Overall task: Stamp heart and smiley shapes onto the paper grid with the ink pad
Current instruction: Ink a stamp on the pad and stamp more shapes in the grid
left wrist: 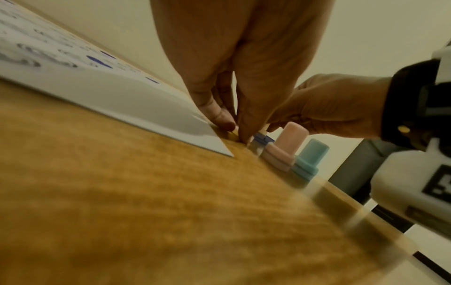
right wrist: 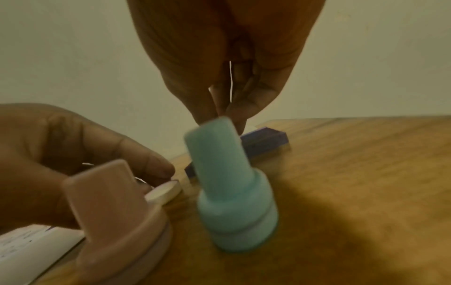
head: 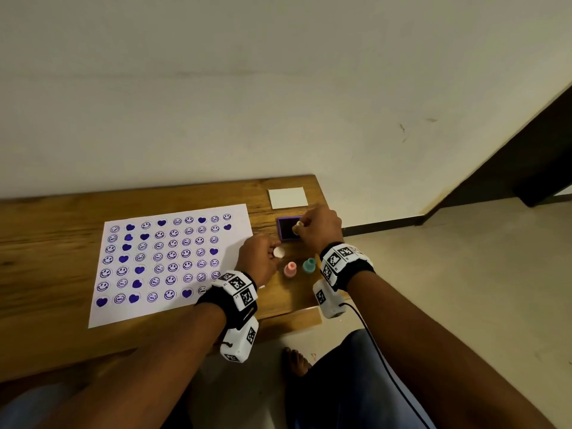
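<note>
The paper grid [head: 173, 258] lies on the wooden bench, filled with purple smileys and hearts. To its right sits the open purple ink pad [head: 286, 228]. My right hand [head: 299, 228] pinches a small cream stamp [head: 297, 225] upright on the pad; in the right wrist view the fingertips [right wrist: 207, 113] close on it above the ink pad [right wrist: 266, 138], the stamp mostly hidden. My left hand [head: 274, 251] holds a white round cap [head: 279, 252] just off the paper's right edge, near the pad. The white round cap [right wrist: 165, 190] shows under my left forefinger.
A pink stamp [head: 290, 269] and a teal stamp [head: 309, 264] stand upright in front of the pad, between my wrists. A white rectangular lid [head: 288, 198] lies behind the pad near the wall. The bench's right edge [head: 322, 199] is close by.
</note>
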